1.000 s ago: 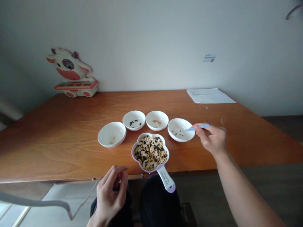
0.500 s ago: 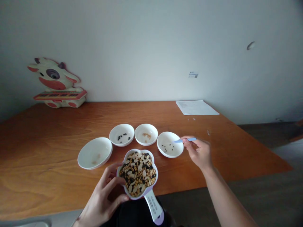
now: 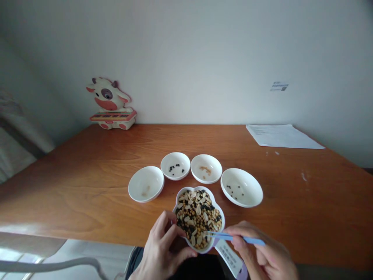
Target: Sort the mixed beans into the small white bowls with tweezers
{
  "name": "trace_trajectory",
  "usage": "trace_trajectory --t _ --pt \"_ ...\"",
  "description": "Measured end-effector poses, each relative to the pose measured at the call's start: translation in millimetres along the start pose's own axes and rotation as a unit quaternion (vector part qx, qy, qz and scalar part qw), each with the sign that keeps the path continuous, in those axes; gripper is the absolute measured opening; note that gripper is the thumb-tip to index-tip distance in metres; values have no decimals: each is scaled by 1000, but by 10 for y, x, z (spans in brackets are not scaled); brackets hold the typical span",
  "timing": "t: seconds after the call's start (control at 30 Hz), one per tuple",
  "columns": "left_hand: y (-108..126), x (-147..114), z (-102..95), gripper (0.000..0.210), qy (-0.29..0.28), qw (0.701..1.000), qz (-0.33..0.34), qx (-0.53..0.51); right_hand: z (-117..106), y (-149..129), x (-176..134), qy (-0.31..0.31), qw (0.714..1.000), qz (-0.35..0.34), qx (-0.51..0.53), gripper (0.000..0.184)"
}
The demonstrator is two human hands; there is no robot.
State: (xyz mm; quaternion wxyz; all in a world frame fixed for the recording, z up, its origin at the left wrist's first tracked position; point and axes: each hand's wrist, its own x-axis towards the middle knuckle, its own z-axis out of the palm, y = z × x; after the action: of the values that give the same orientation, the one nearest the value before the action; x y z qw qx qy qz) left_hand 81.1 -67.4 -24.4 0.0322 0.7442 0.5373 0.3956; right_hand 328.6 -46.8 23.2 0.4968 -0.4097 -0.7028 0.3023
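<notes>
My left hand (image 3: 166, 247) grips the left rim of a flower-shaped scoop (image 3: 223, 224), its thumb below and fingers at the edge. Mixed grains, black beans and pale peanut halves (image 3: 198, 212) fill the scoop, whose printed handle (image 3: 230, 256) points down and right. Blue tweezers (image 3: 236, 237) are pinched in my right hand (image 3: 262, 252). Their tips lie over the grains near the scoop's lower right; whether they hold a piece I cannot tell.
Behind the scoop, white bowls stand in an arc: one with pale pieces (image 3: 135, 186), one with black beans (image 3: 175, 156), one with tan pieces (image 3: 216, 171), one with small dark grains (image 3: 253, 192). Farther back are a cow toy (image 3: 112, 109) and papers (image 3: 282, 136).
My right hand has moved the tweezers from the rightmost bowl to the scoop's grains. The view has swung left. My left hand still grips the scoop.
</notes>
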Motion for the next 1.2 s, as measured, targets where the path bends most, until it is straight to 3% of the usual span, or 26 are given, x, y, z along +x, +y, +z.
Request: trace_trajectory --t 0.2,0.4,0.6,0.83,1.0,1.2 --pt "97 14 122 31 16 997 51 -53 151 73 -31 27 999 25 0 15" --pt "63 33 77 11 -14 992 49 -113 190 155 43 61 996 -31 -61 15" --pt "66 31 6 19 -36 990 48 -127 164 150 127 41 995 -54 -75 18" --pt "31 70 -92 14 -81 981 55 -164 157 135 200 16 995 -50 -82 18" --pt "25 57 -115 13 -105 976 1 -189 154 184 211 10 996 -46 -82 17" --pt "21 75 49 12 -16 964 -157 -215 162 190 204 -9 997 -20 -69 15"
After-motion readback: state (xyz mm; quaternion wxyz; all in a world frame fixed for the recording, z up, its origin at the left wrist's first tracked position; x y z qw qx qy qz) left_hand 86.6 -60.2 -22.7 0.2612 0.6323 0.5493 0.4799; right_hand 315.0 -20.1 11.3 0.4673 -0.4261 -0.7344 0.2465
